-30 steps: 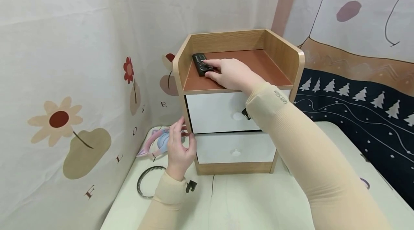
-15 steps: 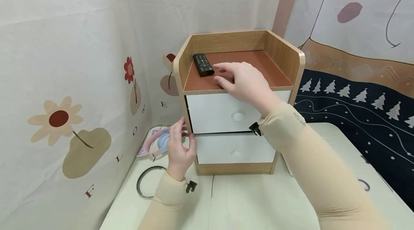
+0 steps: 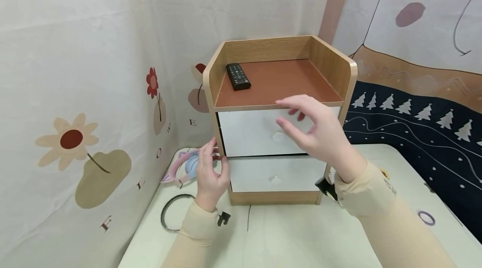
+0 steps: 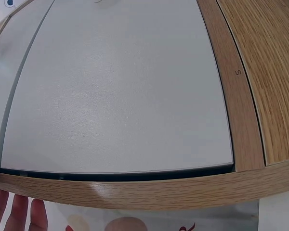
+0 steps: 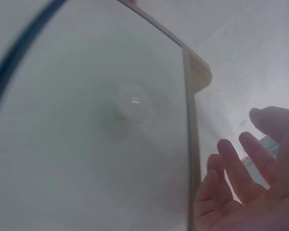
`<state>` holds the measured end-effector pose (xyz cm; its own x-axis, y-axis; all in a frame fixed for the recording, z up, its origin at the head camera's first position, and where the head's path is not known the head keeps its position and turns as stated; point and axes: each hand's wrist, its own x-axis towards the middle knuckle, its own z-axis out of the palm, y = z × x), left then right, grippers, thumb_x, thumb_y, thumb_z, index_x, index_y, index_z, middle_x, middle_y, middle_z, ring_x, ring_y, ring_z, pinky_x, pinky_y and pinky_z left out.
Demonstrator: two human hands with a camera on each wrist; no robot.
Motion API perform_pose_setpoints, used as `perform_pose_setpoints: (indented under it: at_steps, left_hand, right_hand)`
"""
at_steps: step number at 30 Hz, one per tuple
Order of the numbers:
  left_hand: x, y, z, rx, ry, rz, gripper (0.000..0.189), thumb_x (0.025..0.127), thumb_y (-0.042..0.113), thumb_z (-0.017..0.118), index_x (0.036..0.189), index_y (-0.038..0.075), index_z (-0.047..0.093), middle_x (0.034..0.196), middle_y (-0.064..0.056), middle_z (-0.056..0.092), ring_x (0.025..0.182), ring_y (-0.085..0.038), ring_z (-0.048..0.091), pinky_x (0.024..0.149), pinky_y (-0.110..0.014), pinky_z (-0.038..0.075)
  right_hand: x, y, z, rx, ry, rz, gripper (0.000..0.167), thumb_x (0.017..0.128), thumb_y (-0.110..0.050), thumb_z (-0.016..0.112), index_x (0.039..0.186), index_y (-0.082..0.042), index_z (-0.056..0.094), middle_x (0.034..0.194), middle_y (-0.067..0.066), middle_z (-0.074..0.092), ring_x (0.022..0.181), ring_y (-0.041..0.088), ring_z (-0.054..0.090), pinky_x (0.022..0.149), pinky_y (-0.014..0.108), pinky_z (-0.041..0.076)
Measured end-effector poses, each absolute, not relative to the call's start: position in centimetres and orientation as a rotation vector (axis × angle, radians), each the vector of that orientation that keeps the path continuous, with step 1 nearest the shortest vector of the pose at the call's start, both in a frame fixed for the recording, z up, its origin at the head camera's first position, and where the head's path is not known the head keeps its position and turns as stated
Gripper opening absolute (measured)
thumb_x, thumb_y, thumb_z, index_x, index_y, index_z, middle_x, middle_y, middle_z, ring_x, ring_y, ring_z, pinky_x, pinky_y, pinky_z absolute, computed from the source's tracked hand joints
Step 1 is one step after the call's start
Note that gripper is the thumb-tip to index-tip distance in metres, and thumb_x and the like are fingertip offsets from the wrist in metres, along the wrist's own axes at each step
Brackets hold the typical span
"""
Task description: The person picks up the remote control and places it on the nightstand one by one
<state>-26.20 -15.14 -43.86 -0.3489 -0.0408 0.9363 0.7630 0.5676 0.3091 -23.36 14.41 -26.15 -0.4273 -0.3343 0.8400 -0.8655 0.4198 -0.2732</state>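
A small wooden cabinet (image 3: 274, 197) with two white drawers stands on the table. On its brown top, at the left, lies a black remote control (image 3: 238, 76). My right hand (image 3: 318, 132) hovers in front of the upper drawer (image 3: 246, 132), thumb and fingers spread apart, holding nothing. In the right wrist view the drawer's clear round knob (image 5: 135, 102) shows left of that hand. My left hand (image 3: 212, 171) rests at the cabinet's left edge. The left wrist view has its fingers (image 4: 18, 214) along the outer side and the thumb tip at the front edge.
Pink and blue cat-ear headphones (image 3: 180, 166) lie left of the cabinet, with a black coiled ring (image 3: 164, 213) nearer. A purple ring (image 3: 426, 218) and a small yellow thing (image 3: 385, 173) are on the right of the table (image 3: 286, 238). Printed cloth hangs behind.
My right hand has come off the remote control, which stays on the cabinet top, and moved down and right to the front of the upper drawer. The left hand has stayed put.
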Motion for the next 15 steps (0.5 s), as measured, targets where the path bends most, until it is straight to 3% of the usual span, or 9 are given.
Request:
perform_pose_setpoints:
  at_steps: [4,11,15]
  left_hand:
    - [-26.3,-15.1,-43.8,-0.606,-1.729,-0.965,0.066,0.092,-0.006,0.063,0.157,-0.006,0.05,0.132,-0.028,0.062,0.107,-0.033,0.067,0.088,-0.019,0.061]
    - [-26.4,-15.3,-43.9,-0.608,-1.725,-0.961,0.067,0.092,-0.007,0.063,0.157,-0.006,0.05,0.132,-0.028,0.063,0.106,-0.032,0.067,0.086,-0.02,0.062]
    - [-26.4,-15.1,-44.1,-0.612,-1.733,-0.952,0.068,0.091,-0.007,0.064,0.158,-0.006,0.05,0.134,-0.028,0.063,0.109,-0.033,0.067,0.084,-0.024,0.063]
  right_hand:
    - [-23.0,16.2,-29.1,1.002,-1.886,0.922,0.041,0.091,-0.007,0.085,0.131,-0.006,0.078,0.125,0.011,0.079,0.096,0.02,0.07,0.083,0.016,0.052]
    - [-22.6,19.6,-33.8,0.948,-1.807,1.02,0.039,0.101,-0.028,0.079,0.129,-0.001,0.078,0.114,0.016,0.077,0.093,0.012,0.067,0.079,0.015,0.051]
    - [-22.2,22.1,-36.6,0.83,-1.809,1.015,0.035,0.093,-0.008,0.08,0.127,0.003,0.078,0.107,0.017,0.074,0.092,0.008,0.063,0.082,0.011,0.05]
